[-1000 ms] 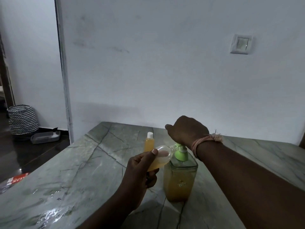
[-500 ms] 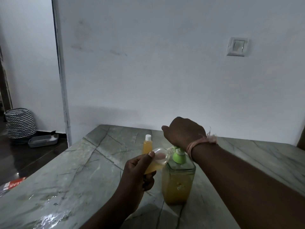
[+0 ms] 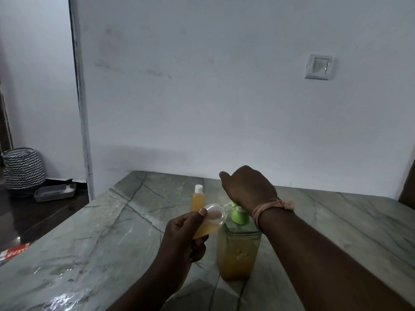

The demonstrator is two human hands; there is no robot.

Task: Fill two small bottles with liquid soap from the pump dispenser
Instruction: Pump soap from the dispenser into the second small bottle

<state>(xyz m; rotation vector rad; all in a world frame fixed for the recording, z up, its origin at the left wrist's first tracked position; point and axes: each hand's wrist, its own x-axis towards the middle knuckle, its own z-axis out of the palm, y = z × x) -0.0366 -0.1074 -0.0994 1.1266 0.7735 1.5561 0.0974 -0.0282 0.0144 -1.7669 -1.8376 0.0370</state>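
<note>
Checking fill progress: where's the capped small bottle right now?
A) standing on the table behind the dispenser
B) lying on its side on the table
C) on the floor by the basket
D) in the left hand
A: the capped bottle stands upright on the table beyond the dispenser, while the left hand holds a different, uncapped bottle tilted at the pump.
</note>
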